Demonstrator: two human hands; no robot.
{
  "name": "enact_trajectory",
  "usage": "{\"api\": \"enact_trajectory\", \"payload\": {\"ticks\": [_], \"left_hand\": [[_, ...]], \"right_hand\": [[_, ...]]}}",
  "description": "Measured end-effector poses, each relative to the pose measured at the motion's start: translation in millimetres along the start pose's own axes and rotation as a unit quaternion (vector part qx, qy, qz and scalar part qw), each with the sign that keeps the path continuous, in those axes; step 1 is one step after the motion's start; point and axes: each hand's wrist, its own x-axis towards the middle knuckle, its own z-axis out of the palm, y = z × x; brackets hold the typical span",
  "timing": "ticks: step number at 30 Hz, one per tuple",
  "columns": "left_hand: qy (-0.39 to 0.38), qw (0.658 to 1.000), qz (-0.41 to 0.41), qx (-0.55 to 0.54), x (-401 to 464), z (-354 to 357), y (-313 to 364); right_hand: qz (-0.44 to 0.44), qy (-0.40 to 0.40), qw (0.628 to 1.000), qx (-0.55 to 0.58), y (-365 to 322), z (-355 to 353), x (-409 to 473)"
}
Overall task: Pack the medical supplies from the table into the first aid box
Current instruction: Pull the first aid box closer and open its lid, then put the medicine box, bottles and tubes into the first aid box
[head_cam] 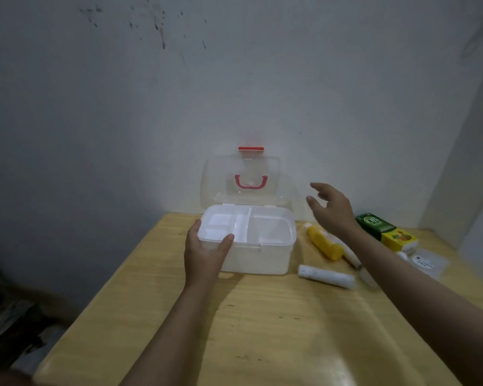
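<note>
A white first aid box [258,259] stands on the wooden table [262,330] with its clear lid [243,176] raised against the wall. A white divided tray [262,227] sits in its top. My left hand [207,253] grips the box's front left corner, thumb over the rim. My right hand [332,207] hovers to the right of the box with fingers spread and holds nothing. Beneath it lie a yellow bottle [325,242], a white roll [326,275], a green and yellow carton [386,231] and a flat clear packet [427,263].
The table stands in a corner, with grey walls behind and to the right. A thin white stick-like item [352,259] lies partly under my right forearm. Dark clutter sits on the floor at the lower left.
</note>
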Motion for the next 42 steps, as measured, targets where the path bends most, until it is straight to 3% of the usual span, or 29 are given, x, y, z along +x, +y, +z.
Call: {"api": "enact_trajectory", "payload": {"ticks": [7, 11, 14, 22, 28, 34, 42], "left_hand": [[0.008, 1.0, 0.022, 0.001, -2.7, 0.8, 1.1], [0.01, 1.0, 0.023, -0.001, -2.2, 1.4, 1.4], [0.01, 1.0, 0.019, -0.008, -1.6, 1.9, -0.1], [0.01, 0.999, 0.025, -0.022, -1.6, 2.8, -6.2], [0.011, 0.999, 0.028, -0.026, -2.2, 3.0, -5.3], [0.015, 0.999, 0.027, -0.024, -3.2, 2.1, -0.1], [-0.005, 1.0, 0.013, -0.012, -0.5, -4.5, 6.1]], "right_hand": [[0.105, 0.079, 0.981, -0.143, 80.5, -65.9, -18.1], [0.2, 0.037, 0.94, -0.274, 117.4, -92.0, -15.6], [0.224, 0.011, 0.922, -0.316, 130.9, -104.2, -11.5], [0.184, -0.047, 0.936, -0.296, 140.5, -115.7, -7.0], [0.147, -0.002, 0.945, -0.292, 127.3, -126.8, -9.6], [0.042, 0.036, 0.972, -0.228, 57.6, -132.3, -15.2], [-0.019, -0.082, 0.995, -0.059, -48.8, -77.8, -25.9]]}}
